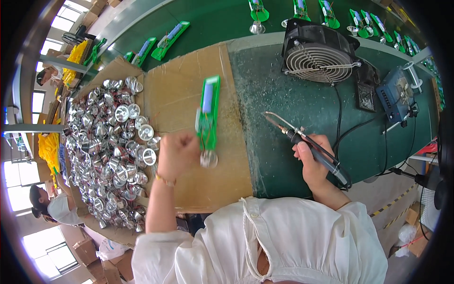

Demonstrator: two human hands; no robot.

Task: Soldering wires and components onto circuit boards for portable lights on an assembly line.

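Right grip [312,160]: closed around soldering iron [329,165], tip angled up-left. Left grip [180,150]: fingers curled beside green housing [214,111]; whether pinching anything, unclear.

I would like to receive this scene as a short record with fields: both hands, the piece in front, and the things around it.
Left hand: left hand, fingers curled, beside the green housing; whether it grips anything is unclear
Right hand: right hand, holding a soldering iron, tip pointing up and left
Piece: the housing carries a blue cylinder; a silver reflector is at its near end
Under piece: cardboard sheet
Left side: heap of silver reflectors
Far right: black fan, blue unit
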